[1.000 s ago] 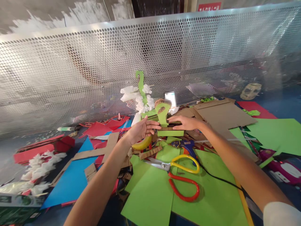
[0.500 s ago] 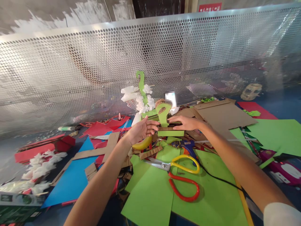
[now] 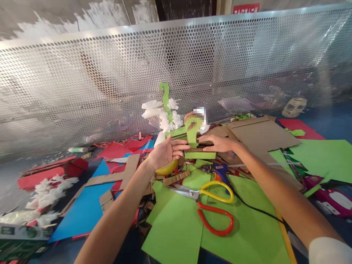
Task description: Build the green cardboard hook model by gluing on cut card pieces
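Note:
A green paper-covered cardboard piece point(image 3: 192, 131) shaped like a curved neck stands upright on a small green-edged cardboard base point(image 3: 200, 155). My left hand point(image 3: 167, 153) is at its left with the palm turned up, fingers stretched toward its foot. Whether those fingertips touch it, I cannot tell. From the other side my right hand point(image 3: 218, 143) reaches in, palm down, its extended fingers at the foot of the piece and the top of the base. Just behind stands a second green curved piece point(image 3: 165, 101) with crumpled white paper point(image 3: 166, 123) around it.
Scissors point(image 3: 205, 194) with one yellow and one red handle lie on green sheets point(image 3: 176, 223). A blue glue gun point(image 3: 220, 170) with a black cord is behind them. Cardboard sheets point(image 3: 251, 134) lie right, a blue sheet point(image 3: 85, 205) left. A perforated metal panel point(image 3: 123, 84) rises behind.
The upright green neck piece has shifted slightly to the right and up at its top. My left hand's fingers have straightened and moved a little to the right. The right hand has barely moved.

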Demonstrator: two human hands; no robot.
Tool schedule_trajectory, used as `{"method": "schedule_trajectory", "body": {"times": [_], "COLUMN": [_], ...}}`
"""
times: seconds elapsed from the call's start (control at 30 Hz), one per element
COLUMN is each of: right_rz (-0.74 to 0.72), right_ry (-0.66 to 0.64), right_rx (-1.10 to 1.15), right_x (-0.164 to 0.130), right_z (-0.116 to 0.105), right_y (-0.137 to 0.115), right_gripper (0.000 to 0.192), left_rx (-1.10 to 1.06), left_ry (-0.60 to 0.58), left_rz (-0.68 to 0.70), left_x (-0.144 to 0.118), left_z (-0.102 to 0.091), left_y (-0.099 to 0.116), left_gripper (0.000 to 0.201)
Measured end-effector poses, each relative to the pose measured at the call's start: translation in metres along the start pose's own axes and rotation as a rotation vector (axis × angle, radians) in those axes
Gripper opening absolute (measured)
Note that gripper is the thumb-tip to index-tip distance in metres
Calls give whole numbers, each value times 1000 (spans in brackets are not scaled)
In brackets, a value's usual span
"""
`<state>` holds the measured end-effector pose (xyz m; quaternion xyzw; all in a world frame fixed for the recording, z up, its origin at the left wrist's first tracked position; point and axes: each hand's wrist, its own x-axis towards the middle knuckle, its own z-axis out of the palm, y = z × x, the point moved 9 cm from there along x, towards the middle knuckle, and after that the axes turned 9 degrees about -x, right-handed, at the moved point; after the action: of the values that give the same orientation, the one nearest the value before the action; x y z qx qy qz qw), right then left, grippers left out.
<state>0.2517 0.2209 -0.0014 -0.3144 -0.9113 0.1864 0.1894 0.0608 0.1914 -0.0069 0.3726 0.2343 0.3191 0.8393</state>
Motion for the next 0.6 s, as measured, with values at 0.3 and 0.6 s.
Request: {"method": "schedule_trajectory", "body": {"times": [0.3, 0.6], "right_rz": [-29, -50], "right_ry": [-24, -19], "right_rx": [34, 72], "right_x": [-1, 0], "right_z": [-3, -8], "right_y": [-2, -11], "right_gripper": [53, 49], "left_rx": [-12, 47], "left_ry": [-92, -55], "left_rz": [15, 37], "left_x": [-2, -2], "left_z": [14, 14], "left_y": [-1, -2], "left_gripper": [71, 74]}}
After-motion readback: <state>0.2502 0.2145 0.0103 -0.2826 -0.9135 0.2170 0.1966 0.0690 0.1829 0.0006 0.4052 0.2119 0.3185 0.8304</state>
